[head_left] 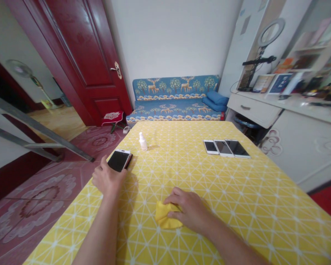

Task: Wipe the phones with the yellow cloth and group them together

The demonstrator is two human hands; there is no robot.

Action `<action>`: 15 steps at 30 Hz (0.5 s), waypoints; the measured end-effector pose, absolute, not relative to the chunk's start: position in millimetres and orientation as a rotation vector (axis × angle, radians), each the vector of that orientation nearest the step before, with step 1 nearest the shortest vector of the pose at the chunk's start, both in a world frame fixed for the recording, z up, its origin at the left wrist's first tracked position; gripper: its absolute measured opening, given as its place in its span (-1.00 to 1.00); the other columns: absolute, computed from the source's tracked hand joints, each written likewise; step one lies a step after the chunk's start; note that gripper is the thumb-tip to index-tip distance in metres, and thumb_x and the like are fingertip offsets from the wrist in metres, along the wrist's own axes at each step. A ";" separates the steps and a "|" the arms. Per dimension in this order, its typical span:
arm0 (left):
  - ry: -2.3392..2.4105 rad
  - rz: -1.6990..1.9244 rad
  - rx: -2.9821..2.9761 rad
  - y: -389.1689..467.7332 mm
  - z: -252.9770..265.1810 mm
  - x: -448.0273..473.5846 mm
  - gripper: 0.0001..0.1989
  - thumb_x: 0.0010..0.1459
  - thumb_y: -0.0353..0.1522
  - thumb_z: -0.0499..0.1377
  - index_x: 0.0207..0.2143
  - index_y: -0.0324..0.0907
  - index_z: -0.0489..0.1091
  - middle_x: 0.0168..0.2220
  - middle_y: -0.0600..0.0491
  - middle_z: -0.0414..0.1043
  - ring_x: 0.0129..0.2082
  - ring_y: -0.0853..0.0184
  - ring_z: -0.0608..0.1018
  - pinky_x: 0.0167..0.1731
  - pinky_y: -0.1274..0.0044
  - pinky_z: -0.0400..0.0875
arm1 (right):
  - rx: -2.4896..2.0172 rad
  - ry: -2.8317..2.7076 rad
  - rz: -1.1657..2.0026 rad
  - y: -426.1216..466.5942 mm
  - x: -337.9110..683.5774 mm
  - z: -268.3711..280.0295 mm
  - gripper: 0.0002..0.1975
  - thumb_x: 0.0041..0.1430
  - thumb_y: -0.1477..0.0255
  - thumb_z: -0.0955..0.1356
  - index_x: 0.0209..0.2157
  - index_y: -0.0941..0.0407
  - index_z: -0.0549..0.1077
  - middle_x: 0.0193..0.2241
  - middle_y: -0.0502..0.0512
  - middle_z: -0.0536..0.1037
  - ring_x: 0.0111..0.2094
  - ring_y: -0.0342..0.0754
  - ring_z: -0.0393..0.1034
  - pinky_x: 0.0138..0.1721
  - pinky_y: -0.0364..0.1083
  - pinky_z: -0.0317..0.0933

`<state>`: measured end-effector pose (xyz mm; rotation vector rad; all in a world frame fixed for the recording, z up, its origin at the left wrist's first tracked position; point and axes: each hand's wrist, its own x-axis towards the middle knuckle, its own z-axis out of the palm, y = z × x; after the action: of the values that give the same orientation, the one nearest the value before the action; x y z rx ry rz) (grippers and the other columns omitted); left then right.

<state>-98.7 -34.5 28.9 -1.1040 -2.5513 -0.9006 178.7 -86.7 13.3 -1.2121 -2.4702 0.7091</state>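
My left hand (108, 177) grips the lower end of a smartphone (118, 160) at the table's left edge. The phone has a white frame and a dark screen facing up; a darker edge shows under its right side, though I cannot tell whether that is another phone. In my right hand (189, 209) a folded yellow cloth (163, 217) is pinched between thumb and fingers, low over the near middle of the table. Just beyond the phone stands a small white spray bottle (143, 142), upright.
Three phones (225, 148) lie side by side at the far right of the table, on a yellow patterned tablecloth (209, 187). Behind it is a blue sofa (176, 99). A white cabinet (253, 106) with a ring light (271, 33) stands right; a metal ladder-like frame (44, 129) stands left.
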 end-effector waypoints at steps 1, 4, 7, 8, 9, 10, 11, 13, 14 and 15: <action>-2.484 -0.971 -1.129 -34.4 29.7 -95.0 -0.14 -0.18 -0.19 0.30 0.20 -0.15 0.10 -0.02 -0.23 0.31 0.01 -0.09 0.38 -0.06 0.17 0.27 | -1.213 -2.458 0.709 -86.2 178.1 12.3 -0.73 0.06 0.32 0.44 -0.14 -0.13 0.50 -0.25 -0.09 0.48 -0.25 -0.11 0.40 -0.27 -0.15 0.11; -2.344 -1.440 -1.245 -31.9 31.2 -81.4 -0.12 -0.17 -0.18 0.32 0.21 -0.11 0.08 -0.02 -0.13 0.31 -0.02 0.06 0.41 -0.07 0.29 0.31 | -1.214 -2.353 0.753 -83.2 176.1 7.2 -0.82 0.08 0.39 0.41 -0.22 -0.06 0.52 -0.29 -0.08 0.51 -0.25 -0.11 0.40 -0.24 -0.15 0.12; -2.262 -2.280 -1.458 -29.6 29.2 -60.3 -0.19 -0.17 -0.20 0.35 0.14 -0.12 0.15 -0.19 0.02 0.40 -0.26 0.31 0.49 -0.26 0.50 0.38 | -1.234 -2.052 0.885 -76.4 175.1 0.1 -0.88 0.07 0.44 0.37 -0.29 0.04 0.51 -0.32 -0.04 0.53 -0.28 -0.10 0.40 -0.24 -0.14 0.16; -2.219 -2.591 -1.554 -30.0 27.5 -51.8 -0.27 -0.17 -0.21 0.35 0.08 -0.13 0.22 -0.28 0.07 0.40 -0.36 0.39 0.47 -0.36 0.57 0.37 | -1.235 -1.910 0.947 -73.4 175.5 -2.2 -0.88 0.07 0.43 0.36 -0.30 0.07 0.49 -0.32 -0.02 0.53 -0.29 -0.10 0.40 -0.25 -0.14 0.18; -2.174 -2.876 -1.656 -31.2 25.4 -42.8 -0.37 -0.16 -0.21 0.35 -0.01 -0.16 0.29 -0.35 0.12 0.39 -0.47 0.47 0.44 -0.47 0.64 0.33 | -1.227 -1.755 1.016 -70.3 176.3 -4.3 -0.87 0.09 0.40 0.35 -0.29 0.08 0.47 -0.33 -0.01 0.52 -0.30 -0.09 0.40 -0.27 -0.13 0.20; -2.147 -3.127 -1.710 -33.0 23.1 -33.8 -0.46 -0.15 -0.21 0.36 -0.10 -0.18 0.34 -0.43 0.16 0.36 -0.55 0.53 0.38 -0.56 0.68 0.27 | -1.208 -1.600 1.091 -67.3 177.5 -6.0 -0.84 0.10 0.35 0.34 -0.27 0.09 0.46 -0.33 0.00 0.52 -0.33 -0.09 0.40 -0.30 -0.14 0.22; -2.147 -3.329 -1.701 -35.2 20.6 -25.2 -0.53 -0.14 -0.23 0.36 -0.16 -0.20 0.37 -0.47 0.18 0.36 -0.60 0.56 0.35 -0.61 0.70 0.24 | -1.182 -1.451 1.166 -64.4 179.0 -7.3 -0.80 0.11 0.29 0.34 -0.25 0.10 0.44 -0.35 0.01 0.51 -0.38 -0.10 0.39 -0.36 -0.15 0.23; -2.215 -3.582 -1.522 -39.9 15.9 -10.1 -0.64 -0.09 -0.29 0.35 -0.23 -0.21 0.40 -0.44 0.15 0.44 -0.57 0.56 0.42 -0.57 0.72 0.30 | -1.151 -1.200 1.277 -59.5 182.5 -8.9 -0.70 0.09 0.17 0.34 -0.23 0.09 0.42 -0.39 -0.01 0.49 -0.48 -0.13 0.36 -0.52 -0.18 0.20; -2.256 -3.663 -1.455 -41.9 13.9 -4.1 -0.66 -0.06 -0.31 0.33 -0.20 -0.22 0.41 -0.37 0.10 0.50 -0.51 0.52 0.48 -0.51 0.70 0.36 | -1.151 -1.101 1.301 -57.6 184.3 -9.3 -0.66 0.07 0.13 0.35 -0.23 0.09 0.42 -0.42 -0.02 0.47 -0.53 -0.14 0.33 -0.58 -0.20 0.16; -2.291 -3.728 -1.444 -43.5 12.3 0.8 -0.66 -0.01 -0.32 0.30 -0.15 -0.23 0.41 -0.29 0.04 0.53 -0.45 0.46 0.53 -0.45 0.66 0.41 | -1.154 -1.027 1.307 -55.9 186.1 -9.5 -0.64 0.05 0.11 0.36 -0.23 0.08 0.42 -0.44 -0.02 0.47 -0.55 -0.14 0.32 -0.62 -0.21 0.13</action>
<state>0.8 -43.5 12.3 -1.4442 -2.2914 -3.7285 186.1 -55.9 -9.5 -1.1544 -1.0272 1.3074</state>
